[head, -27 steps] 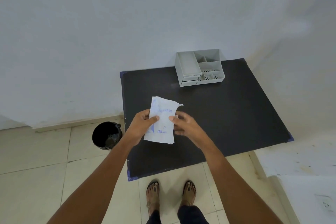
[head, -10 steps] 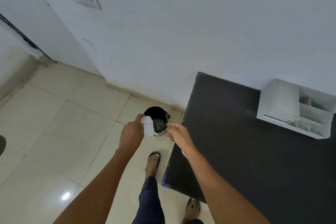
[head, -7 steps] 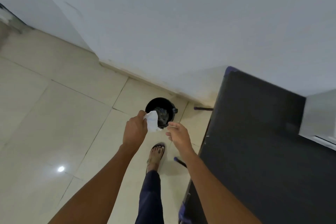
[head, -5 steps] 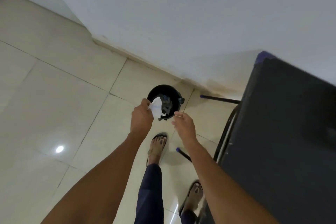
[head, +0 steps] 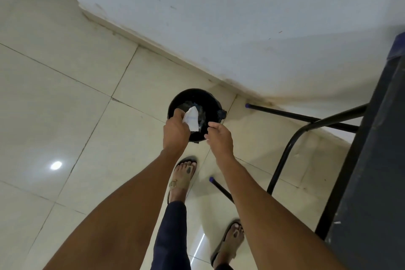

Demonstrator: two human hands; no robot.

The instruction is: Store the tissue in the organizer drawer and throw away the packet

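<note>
A crumpled white packet (head: 192, 118) with blue print hangs over the mouth of a round black bin (head: 210, 101) on the tiled floor by the wall. My left hand (head: 175, 132) pinches the packet from the left, directly above the bin. My right hand (head: 218, 138) hovers just right of it at the bin's near rim, fingers curled together and holding nothing that I can see. The organizer and the tissue are out of view.
The black table's edge (head: 372, 182) fills the right side, with its thin black legs (head: 282, 160) slanting down to the floor close to the bin. My sandalled feet (head: 184, 174) stand just before the bin. A white wall runs behind it.
I have stepped left from the table toward the bin. Both hands carried the packet down and now hold it right over the bin's opening; the organizer left the view.
</note>
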